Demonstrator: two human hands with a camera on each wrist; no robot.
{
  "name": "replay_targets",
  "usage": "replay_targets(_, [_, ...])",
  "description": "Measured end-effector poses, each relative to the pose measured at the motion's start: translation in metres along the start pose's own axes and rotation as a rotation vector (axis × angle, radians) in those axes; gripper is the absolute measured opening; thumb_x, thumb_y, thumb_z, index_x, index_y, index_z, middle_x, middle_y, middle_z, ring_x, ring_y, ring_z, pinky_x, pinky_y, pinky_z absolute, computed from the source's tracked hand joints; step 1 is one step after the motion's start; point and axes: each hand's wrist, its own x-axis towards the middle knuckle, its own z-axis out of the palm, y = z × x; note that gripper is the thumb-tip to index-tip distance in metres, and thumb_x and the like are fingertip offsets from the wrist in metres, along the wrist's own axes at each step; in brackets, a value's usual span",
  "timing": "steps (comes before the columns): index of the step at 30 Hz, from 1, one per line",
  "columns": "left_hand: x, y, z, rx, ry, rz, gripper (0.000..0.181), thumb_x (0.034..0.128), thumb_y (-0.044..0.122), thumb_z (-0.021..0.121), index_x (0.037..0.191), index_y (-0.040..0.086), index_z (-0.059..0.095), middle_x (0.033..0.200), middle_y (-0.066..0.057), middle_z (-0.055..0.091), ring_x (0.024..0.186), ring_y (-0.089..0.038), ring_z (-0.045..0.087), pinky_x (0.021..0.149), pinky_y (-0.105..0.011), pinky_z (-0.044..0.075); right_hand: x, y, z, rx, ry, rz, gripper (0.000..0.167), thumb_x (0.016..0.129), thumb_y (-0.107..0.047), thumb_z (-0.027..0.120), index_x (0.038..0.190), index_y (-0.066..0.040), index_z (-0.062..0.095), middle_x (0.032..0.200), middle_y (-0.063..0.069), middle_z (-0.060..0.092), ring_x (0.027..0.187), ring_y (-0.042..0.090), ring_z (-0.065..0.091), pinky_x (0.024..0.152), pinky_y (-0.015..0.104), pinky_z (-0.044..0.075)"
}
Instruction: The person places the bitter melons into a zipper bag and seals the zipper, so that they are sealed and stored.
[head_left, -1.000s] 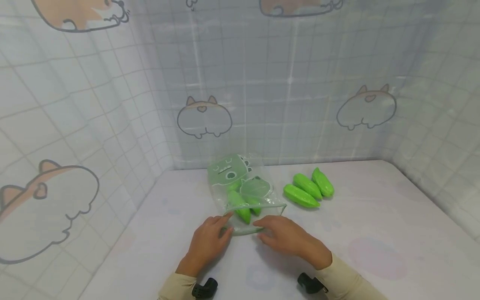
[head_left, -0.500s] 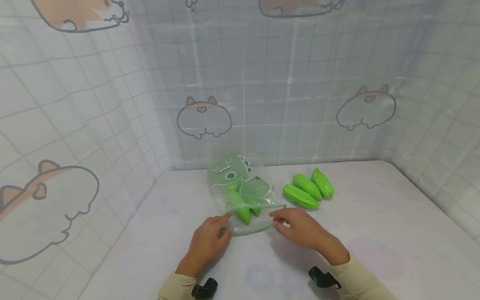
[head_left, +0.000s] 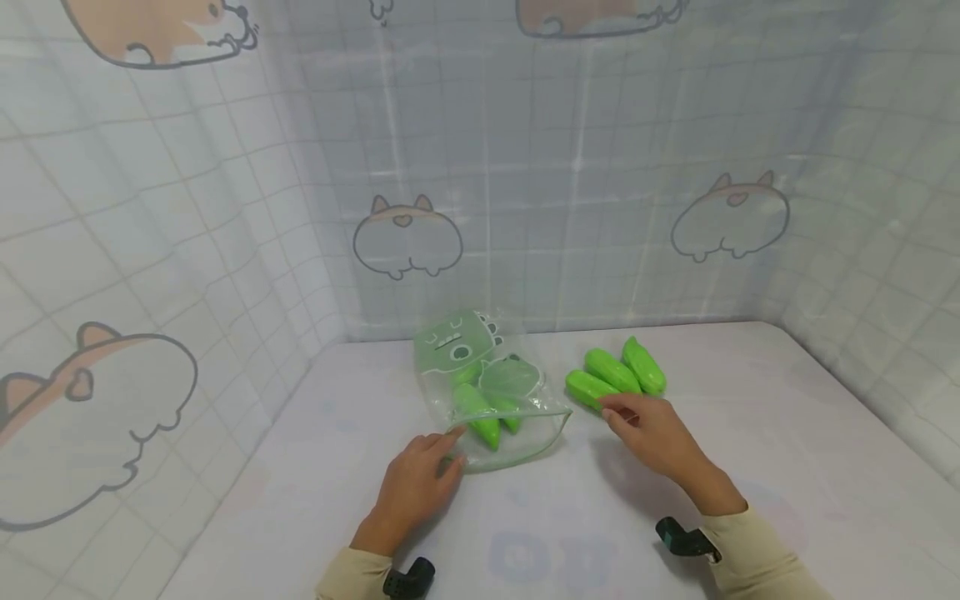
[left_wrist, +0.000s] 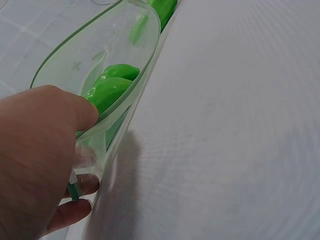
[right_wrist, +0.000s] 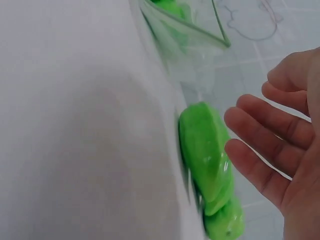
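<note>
A clear bag with green prints point(head_left: 513, 377) lies on the table, its green-edged mouth facing the person and spread apart. Several green vegetable-like pieces point(head_left: 476, 402) are inside. My left hand point(head_left: 417, 483) grips the left corner of the mouth; in the left wrist view the thumb of the hand point(left_wrist: 42, 150) lies over the rim. Three more green pieces point(head_left: 613, 369) lie right of the bag. Over the near end of the closest one hovers my right hand point(head_left: 660, 439), holding nothing. In the right wrist view its fingers are relaxed beside a green piece point(right_wrist: 202, 145).
White tile-patterned sheets with cartoon animals point(head_left: 407, 237) hang behind and along both sides of the pale table point(head_left: 337, 417). A dark wrist device point(head_left: 409, 578) is on the left wrist and another point(head_left: 684, 538) on the right.
My right hand has let go of the bag's rim and moved right to the loose green pieces. My left hand has stayed on the bag, whose right corner now stands free.
</note>
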Motion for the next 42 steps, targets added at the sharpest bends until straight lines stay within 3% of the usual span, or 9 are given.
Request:
replay_targets(5, [0.001, 0.0, 0.0, -0.006, 0.02, 0.012, 0.042, 0.0893, 0.025, 0.074, 0.13, 0.016, 0.069, 0.108, -0.003, 0.072, 0.094, -0.022, 0.065, 0.073, -0.042, 0.055, 0.001, 0.009, -0.003, 0.016, 0.027, 0.016, 0.022, 0.097, -0.012, 0.066, 0.115, -0.001, 0.072, 0.101, 0.002, 0.073, 0.086, 0.016, 0.068, 0.075, 0.033, 0.056])
replay_targets(12, [0.001, 0.001, -0.001, -0.015, -0.012, -0.011, 0.041, 0.0907, 0.027, 0.073, 0.13, 0.018, 0.068, 0.11, -0.002, 0.072, 0.096, -0.022, 0.064, 0.074, -0.043, 0.054, 0.004, 0.024, -0.004, -0.012, 0.072, 0.051, 0.024, 0.096, -0.015, 0.068, 0.115, -0.002, 0.072, 0.1, 0.003, 0.073, 0.09, 0.02, 0.068, 0.077, 0.036, 0.056])
replay_targets(19, [0.003, 0.001, 0.0, -0.02, -0.024, -0.018, 0.042, 0.0911, 0.029, 0.073, 0.132, 0.02, 0.068, 0.111, -0.001, 0.072, 0.098, -0.022, 0.064, 0.077, -0.043, 0.054, 0.004, 0.032, -0.01, -0.029, 0.101, 0.183, 0.03, 0.097, -0.021, 0.065, 0.121, -0.003, 0.069, 0.108, 0.01, 0.071, 0.1, 0.029, 0.066, 0.082, 0.046, 0.052])
replay_targets(27, [0.001, 0.002, -0.002, -0.004, -0.043, -0.032, 0.043, 0.0918, 0.031, 0.072, 0.133, 0.021, 0.067, 0.112, -0.001, 0.071, 0.097, -0.021, 0.064, 0.076, -0.041, 0.054, 0.006, 0.036, -0.01, -0.034, 0.073, 0.267, 0.039, 0.098, -0.026, 0.066, 0.126, 0.001, 0.065, 0.124, 0.025, 0.059, 0.11, 0.04, 0.06, 0.087, 0.055, 0.048])
replay_targets(42, [0.0, -0.002, 0.0, -0.007, -0.029, -0.007, 0.042, 0.0918, 0.029, 0.071, 0.133, 0.019, 0.067, 0.112, -0.002, 0.071, 0.098, -0.022, 0.064, 0.077, -0.041, 0.054, 0.014, 0.039, 0.001, -0.08, -0.026, 0.335, 0.051, 0.097, -0.028, 0.066, 0.136, 0.003, 0.057, 0.128, 0.024, 0.061, 0.113, 0.04, 0.061, 0.086, 0.052, 0.052])
